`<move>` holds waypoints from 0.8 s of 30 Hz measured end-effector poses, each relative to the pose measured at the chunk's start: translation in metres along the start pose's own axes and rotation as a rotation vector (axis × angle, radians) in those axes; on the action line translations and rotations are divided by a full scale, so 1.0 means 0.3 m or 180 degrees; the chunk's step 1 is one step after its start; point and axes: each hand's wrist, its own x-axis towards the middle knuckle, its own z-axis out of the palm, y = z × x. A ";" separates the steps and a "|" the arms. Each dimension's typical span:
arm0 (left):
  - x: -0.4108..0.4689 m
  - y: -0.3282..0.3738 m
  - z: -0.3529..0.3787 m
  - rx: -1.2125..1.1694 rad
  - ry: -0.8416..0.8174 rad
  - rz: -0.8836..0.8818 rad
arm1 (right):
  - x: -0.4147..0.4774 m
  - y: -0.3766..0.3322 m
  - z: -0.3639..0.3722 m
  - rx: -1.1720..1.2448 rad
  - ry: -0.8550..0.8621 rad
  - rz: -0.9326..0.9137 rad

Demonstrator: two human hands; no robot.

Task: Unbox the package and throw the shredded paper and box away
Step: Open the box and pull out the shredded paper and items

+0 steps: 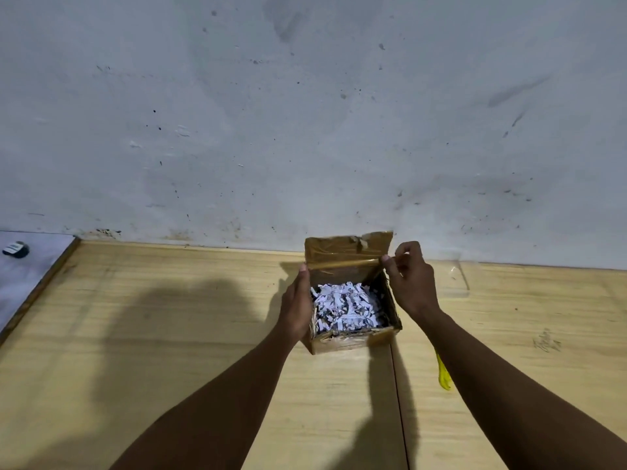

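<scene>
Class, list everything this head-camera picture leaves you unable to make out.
Head view:
Box contents: shredded paper fills the cardboard box, burying anything beneath.
Yellow object: partly behind the right forearm; unidentifiable.
Small dark object at far left: too small to name.
Left hand: against the box's left wall; grip hidden.
Right hand: pinches at the flap; tape or cardboard unclear.
</scene>
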 end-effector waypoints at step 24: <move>0.095 0.016 0.040 -0.0135 -0.0025 0.0525 | -0.039 0.109 0.115 -0.0183 -0.0723 -0.0130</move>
